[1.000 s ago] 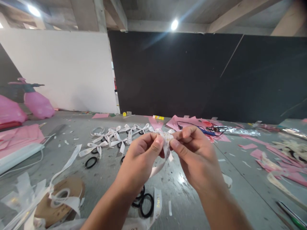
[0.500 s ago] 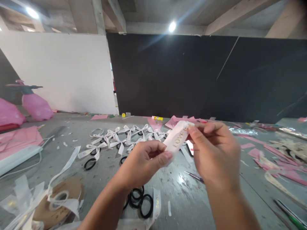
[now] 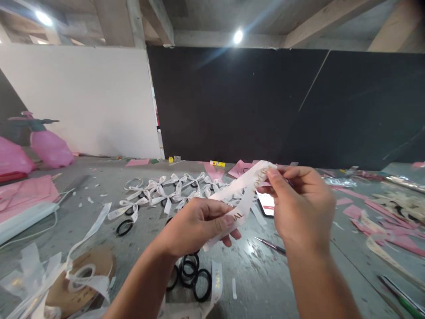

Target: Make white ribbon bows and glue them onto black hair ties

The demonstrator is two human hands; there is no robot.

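Between my two hands stretches a white ribbon point(image 3: 245, 201) with gold lettering, folded into a loop above the table. My left hand point(image 3: 202, 226) pinches its lower part between thumb and fingers. My right hand point(image 3: 300, 201) grips the upper end at the fingertips. Under my left wrist lie several black elastic rings point(image 3: 202, 285), beside another lettered ribbon strip point(image 3: 216, 281). Behind my left hand, white ribbon bows point(image 3: 164, 195) with black rings are spread over the table.
At the lower left sits a cardboard ribbon spool point(image 3: 102, 266). A phone point(image 3: 266, 204) and a pen-like tool point(image 3: 270, 245) lie near my right hand. Pink scraps point(image 3: 353, 212) are at right, scissors point(image 3: 400, 294) at lower right, a pink spray bottle point(image 3: 51, 146) at left.
The ribbon has gone from a short, flat band to a wider open loop. My right hand has shifted slightly right, uncovering more of the phone. My left fingers have moved along the ribbon.
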